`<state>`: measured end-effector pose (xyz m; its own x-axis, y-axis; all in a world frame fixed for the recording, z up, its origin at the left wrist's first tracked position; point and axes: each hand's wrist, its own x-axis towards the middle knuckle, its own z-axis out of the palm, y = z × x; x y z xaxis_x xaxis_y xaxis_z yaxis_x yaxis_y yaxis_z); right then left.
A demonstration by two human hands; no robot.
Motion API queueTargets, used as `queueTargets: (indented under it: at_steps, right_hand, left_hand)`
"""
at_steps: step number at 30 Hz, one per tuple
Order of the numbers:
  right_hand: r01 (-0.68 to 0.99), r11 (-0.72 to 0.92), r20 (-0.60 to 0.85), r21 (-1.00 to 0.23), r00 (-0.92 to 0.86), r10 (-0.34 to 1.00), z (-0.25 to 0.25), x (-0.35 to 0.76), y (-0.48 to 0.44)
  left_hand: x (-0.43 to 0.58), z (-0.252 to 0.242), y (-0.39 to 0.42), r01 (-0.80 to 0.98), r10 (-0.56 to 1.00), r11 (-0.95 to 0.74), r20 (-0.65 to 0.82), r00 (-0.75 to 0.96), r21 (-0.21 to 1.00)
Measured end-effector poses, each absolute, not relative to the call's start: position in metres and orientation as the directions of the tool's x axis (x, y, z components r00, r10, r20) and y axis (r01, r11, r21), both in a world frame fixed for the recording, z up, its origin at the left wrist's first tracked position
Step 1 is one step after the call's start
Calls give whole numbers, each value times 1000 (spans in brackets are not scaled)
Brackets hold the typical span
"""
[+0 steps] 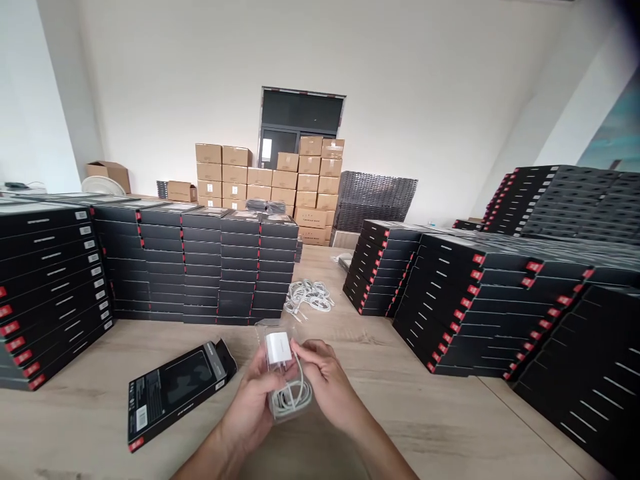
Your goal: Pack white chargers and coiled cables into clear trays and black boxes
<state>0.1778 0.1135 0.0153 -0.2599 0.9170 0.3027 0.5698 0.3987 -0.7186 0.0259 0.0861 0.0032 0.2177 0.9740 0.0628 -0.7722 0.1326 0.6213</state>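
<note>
My left hand (257,393) is closed around a see-through plastic tray (278,417) held above the table. In its upper part sits a white charger plug (278,348). A coiled white cable (295,397) lies in the lower part. My right hand (325,377) is closed at the tray's right side, with thumb and fingers pinching the cable near the plug. To the left, a flat black box (175,390) rests on the table with its far end flap open.
Tall stacks of black boxes (200,267) line the left side, with more black stacks (450,300) on the right. A tangle of white cables (310,297) lies ahead on the wooden table (360,413). Brown cartons (285,180) are piled by the far wall.
</note>
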Motion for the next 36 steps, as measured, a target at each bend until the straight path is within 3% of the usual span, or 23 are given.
queueTargets:
  at_steps: [4, 13, 19, 36]
  right_hand:
    - [371, 436, 316, -820, -343, 885, 14, 180, 111]
    - [412, 590, 520, -695, -279, 807, 5, 165, 107]
    - [355, 524, 438, -774, -296, 849, 7, 160, 101]
    - [591, 578, 456, -563, -361, 814, -3, 168, 107]
  left_hand:
    - [23, 3, 89, -814, 962, 129, 129, 241, 566]
    - [20, 7, 85, -837, 953, 179, 120, 278, 517]
    - [10, 9, 87, -833, 944, 211, 114, 310, 511]
    - [16, 4, 91, -815, 973, 164, 43, 226, 556]
